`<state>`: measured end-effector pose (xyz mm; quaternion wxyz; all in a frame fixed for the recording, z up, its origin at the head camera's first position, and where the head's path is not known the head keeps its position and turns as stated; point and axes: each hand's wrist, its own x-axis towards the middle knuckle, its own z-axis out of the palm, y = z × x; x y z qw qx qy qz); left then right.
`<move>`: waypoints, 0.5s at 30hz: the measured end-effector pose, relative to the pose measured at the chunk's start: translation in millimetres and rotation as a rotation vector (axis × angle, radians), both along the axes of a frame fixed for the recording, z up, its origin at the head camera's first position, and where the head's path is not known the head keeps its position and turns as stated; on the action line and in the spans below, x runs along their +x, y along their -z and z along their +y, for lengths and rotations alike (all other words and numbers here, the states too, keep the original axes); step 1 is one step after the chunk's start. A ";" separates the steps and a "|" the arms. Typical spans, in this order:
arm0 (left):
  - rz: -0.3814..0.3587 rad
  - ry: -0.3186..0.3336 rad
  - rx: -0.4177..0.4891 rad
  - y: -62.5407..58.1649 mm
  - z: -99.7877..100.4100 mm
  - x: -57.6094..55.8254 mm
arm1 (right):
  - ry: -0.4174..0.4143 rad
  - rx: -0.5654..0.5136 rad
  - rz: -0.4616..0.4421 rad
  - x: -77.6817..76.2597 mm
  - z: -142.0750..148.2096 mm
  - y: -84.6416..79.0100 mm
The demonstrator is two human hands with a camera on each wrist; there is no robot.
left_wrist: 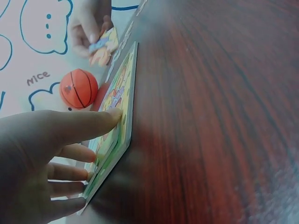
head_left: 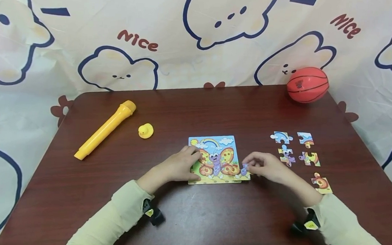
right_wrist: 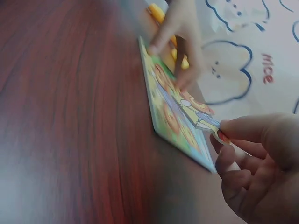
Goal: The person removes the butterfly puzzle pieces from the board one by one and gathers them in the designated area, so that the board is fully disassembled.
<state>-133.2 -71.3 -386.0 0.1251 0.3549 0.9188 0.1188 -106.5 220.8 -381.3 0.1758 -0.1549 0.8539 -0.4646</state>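
A square butterfly jigsaw puzzle board [head_left: 216, 146] lies on the table in front of the person. My left hand [head_left: 179, 164] rests on its left side, and in the left wrist view the thumb [left_wrist: 88, 125] and fairly straight fingers touch its surface. Between thumb and fingertips, my right hand [head_left: 264, 166] pinches a puzzle piece [head_left: 244, 172] printed in purple and yellow. That piece is over the board's lower right corner. In the right wrist view the piece [right_wrist: 203, 119] is tilted above the picture; the hand hides part of it.
Several loose puzzle pieces [head_left: 306, 139] lie to the right, near the right forearm. A yellow tube-shaped toy [head_left: 106, 130] and a small yellow rubber duck [head_left: 145, 130] are on the left. At the table's [head_left: 183, 114] far right corner is a red basketball [head_left: 308, 85], before a printed cloth backdrop.
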 end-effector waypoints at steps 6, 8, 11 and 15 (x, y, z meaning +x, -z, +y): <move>-0.002 0.001 -0.015 0.8 0.1 -1.0 | 0.040 0.059 0.033 11.9 41.6 -10.6; 0.001 -0.001 -0.014 1.0 -0.3 -1.2 | 0.060 0.073 0.043 15.3 54.8 -12.3; 0.012 0.000 -0.011 1.7 -0.6 -1.3 | 0.088 0.118 0.042 19.6 72.4 -13.2; 0.023 0.002 -0.019 3.2 0.3 -1.6 | 0.097 0.168 0.039 24.5 91.3 -11.9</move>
